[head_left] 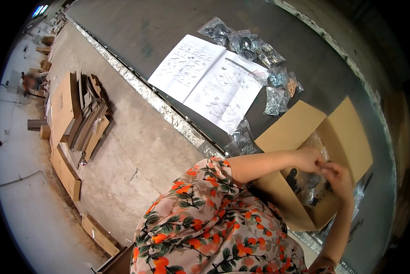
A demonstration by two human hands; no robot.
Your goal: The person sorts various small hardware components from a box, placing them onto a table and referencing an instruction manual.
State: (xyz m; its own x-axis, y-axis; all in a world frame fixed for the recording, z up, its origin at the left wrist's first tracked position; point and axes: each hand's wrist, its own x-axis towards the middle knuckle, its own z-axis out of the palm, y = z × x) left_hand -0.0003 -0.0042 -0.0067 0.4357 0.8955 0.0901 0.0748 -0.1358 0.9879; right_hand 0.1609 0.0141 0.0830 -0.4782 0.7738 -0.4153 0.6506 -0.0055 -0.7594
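Over an open cardboard box (289,201), my left hand (309,160) and my right hand (339,179) meet with their fingertips pinched together. Whatever is between the fingers is too small and covered to make out. Just below them, inside the box, lies a clear plastic bag (311,181) beside a black part with holes (292,177). My left forearm crosses the near left flap and hides some of the contents. The far flaps of the box stand folded outward.
An open instruction booklet (205,75) with line drawings lies on the dark table (164,23). Clear bags of hardware (276,100) sit around it, with another bag of screws (242,139) near the table edge. Flat cardboard pieces (70,114) are stacked on the floor to the left.
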